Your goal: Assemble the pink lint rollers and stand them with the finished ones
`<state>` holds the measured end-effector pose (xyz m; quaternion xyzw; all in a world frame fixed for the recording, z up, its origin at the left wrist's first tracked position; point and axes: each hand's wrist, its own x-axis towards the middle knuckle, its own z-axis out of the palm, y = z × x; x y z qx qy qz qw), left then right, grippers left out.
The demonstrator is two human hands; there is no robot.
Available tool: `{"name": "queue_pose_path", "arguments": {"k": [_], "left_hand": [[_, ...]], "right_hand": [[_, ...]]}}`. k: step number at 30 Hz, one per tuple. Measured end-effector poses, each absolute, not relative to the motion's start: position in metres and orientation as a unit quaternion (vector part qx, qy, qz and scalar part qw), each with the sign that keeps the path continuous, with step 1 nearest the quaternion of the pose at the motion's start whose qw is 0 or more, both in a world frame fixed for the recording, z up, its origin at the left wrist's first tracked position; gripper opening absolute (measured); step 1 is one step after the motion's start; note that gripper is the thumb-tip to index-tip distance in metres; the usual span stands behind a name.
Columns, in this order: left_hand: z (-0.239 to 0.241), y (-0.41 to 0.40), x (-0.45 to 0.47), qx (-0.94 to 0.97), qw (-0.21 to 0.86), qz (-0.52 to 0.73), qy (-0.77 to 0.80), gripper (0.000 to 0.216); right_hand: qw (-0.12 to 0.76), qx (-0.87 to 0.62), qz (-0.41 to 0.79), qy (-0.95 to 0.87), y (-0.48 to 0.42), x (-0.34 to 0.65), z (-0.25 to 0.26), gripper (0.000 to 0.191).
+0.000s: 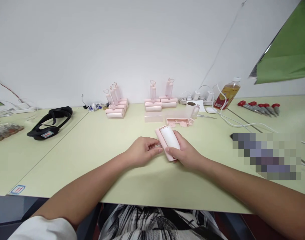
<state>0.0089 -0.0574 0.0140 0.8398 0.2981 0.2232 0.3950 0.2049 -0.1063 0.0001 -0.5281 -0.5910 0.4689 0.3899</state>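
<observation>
My right hand is wrapped around a pale pink case, which is tilted above the table. In the open side of the case shows a smooth white roll, with my right thumb lying across its lower end. My left hand is beside the case on its left, fingers curled and thumb and fingertips close together. Something thin and shiny shows between those fingertips, too small to name. Just beyond, on the table, lie an open pink shell with round parts and a clear tube-like piece.
Several pink rollers with clear handles stand in groups along the wall, left and middle. To the right are a paper roll, tweezers, white cables, a drink bottle and red-capped tools. A black headset lies left.
</observation>
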Motion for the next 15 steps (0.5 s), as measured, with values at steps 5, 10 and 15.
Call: {"name": "queue_pose_path", "arguments": {"k": [5, 10, 15], "left_hand": [[0.008, -0.054, 0.013, 0.807, 0.429, 0.249, 0.321, 0.03], [0.005, -0.053, 0.015, 0.783, 0.452, 0.25, 0.346, 0.034], [0.009, -0.046, 0.009, 0.779, 0.444, 0.228, 0.38, 0.039]], "right_hand": [[0.423, -0.493, 0.452, -0.611, -0.096, 0.215, 0.009, 0.043], [0.441, -0.496, 0.484, -0.571, -0.095, 0.218, 0.019, 0.043], [0.485, -0.544, 0.472, -0.496, -0.091, 0.222, 0.023, 0.045]]}}
